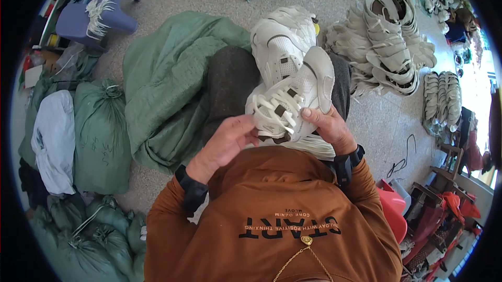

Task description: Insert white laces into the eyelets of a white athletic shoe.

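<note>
A white shoe upper (315, 77) with pale laces threaded across dark tabs lies over my lap, its rounded end pointing away from me. My right hand (330, 129) grips its right side, thumb on top. My left hand (227, 141) is at its left edge beside the laces (280, 108), fingers bent inward; what lies between the fingertips is hidden. Just beyond, more white uppers (282, 33) are stacked on my lap, with a bit of yellow at their right side. Pale layered edges (314, 146) show beneath the held upper, close to my body.
Piles of white uppers (389, 47) stand on the floor at right, with a smaller row (442, 99) farther right. Green sacking (167, 73) spreads by my left leg. Full green sacks (102, 135) line the left. A purple stool (99, 18) holds white laces. A red seat (391, 209) is near my right elbow.
</note>
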A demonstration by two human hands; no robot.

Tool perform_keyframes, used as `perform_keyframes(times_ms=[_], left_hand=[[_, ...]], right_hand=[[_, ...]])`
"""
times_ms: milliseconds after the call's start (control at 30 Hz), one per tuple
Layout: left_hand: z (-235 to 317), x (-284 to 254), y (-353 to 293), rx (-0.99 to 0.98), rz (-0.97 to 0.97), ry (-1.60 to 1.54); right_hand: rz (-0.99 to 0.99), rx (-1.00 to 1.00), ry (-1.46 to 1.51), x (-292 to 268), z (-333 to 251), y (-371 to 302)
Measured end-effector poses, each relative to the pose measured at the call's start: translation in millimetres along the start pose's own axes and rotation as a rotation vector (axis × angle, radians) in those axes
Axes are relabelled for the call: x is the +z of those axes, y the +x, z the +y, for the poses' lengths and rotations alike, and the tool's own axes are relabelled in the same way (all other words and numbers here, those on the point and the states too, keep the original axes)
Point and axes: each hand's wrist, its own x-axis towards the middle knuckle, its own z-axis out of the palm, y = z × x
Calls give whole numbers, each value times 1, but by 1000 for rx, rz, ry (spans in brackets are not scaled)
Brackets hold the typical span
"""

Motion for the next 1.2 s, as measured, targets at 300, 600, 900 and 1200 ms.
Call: perform_keyframes(times_ms=[300, 600, 900, 1200], left_hand=[[-30, 25, 23, -112, -201, -369], [-39, 30, 34, -80, -269, -374], [-44, 25, 34, -93, -260, -380], [-40, 24, 31, -130, -229, -256]], right_hand=[[612, -564, -537, -9, -2, -36], [61, -498, -1188, 20, -19, -53], [-5, -474, -1303, 24, -21, -53], [-324, 134, -868, -2, -51, -46]])
